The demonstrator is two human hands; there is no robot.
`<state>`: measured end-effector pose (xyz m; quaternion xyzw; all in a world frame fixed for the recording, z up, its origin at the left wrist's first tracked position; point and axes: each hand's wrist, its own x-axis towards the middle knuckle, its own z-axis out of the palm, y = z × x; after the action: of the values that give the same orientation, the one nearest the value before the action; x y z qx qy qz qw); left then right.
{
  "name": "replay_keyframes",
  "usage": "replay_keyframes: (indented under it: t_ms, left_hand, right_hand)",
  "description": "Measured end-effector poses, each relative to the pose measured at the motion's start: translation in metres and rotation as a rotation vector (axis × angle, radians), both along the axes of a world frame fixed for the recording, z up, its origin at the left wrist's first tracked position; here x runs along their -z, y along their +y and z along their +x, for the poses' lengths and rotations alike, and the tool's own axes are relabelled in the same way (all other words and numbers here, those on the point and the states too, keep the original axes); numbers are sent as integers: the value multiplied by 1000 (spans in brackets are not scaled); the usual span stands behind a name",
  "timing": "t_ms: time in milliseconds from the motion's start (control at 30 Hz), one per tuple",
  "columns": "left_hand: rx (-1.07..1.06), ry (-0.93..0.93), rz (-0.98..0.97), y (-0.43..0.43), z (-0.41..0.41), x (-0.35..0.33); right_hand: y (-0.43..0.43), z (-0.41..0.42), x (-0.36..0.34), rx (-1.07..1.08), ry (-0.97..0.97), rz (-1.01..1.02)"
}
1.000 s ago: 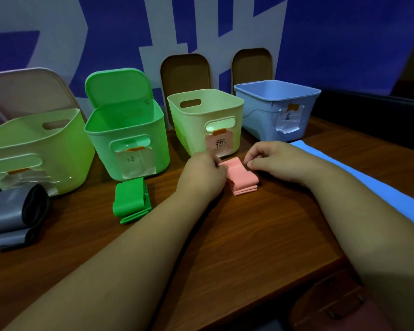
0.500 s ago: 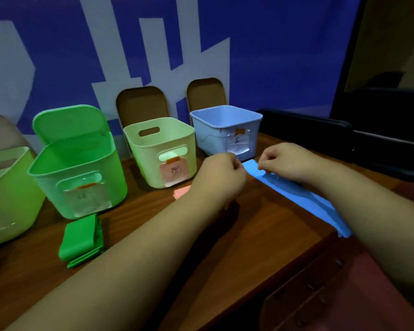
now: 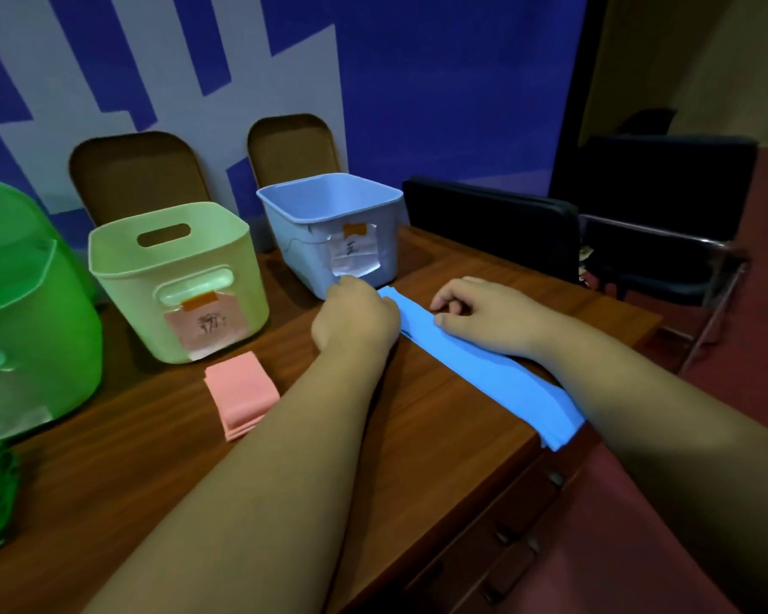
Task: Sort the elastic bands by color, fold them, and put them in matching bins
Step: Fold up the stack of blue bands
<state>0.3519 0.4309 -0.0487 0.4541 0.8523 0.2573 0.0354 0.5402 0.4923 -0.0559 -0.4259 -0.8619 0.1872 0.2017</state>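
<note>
Blue band [image 3: 484, 370] is pinched on desk [image 3: 440, 436]; far end by L hand [image 3: 355, 321], edge by R hand [image 3: 484, 312]. Pink band [image 3: 240, 392] is seen folded nearby.

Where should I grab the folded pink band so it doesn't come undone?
Probably pinch the pink band from above, thumb and finger across its near end, where the layered edges show, so all layers stay stacked. It lies flat and free on the table.

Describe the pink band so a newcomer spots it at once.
On the wooden table, find the pale yellow-green bin with the pink label. Just in front of it lies the pink band, folded into a small stack. It is the only pink band; the blue band to its right lies long and flat.
</note>
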Motion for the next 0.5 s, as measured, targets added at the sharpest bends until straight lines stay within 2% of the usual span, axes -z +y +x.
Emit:
replay_keyframes:
  t_ms: [100, 233, 367, 500]
  left_hand:
    - [13, 88, -26, 2, -2, 5]
    - [24, 107, -4, 2, -3, 5]
    - [89, 80, 96, -3, -4, 5]
    - [211, 31, 283, -5, 0, 5]
  right_hand:
    - [1, 2, 2, 15, 47, -1]
    - [-3, 2, 4, 36, 79, -1]
    - [-6, 2, 3, 39, 114, -19]
    - [-8, 1, 4, 51, 147, -53]
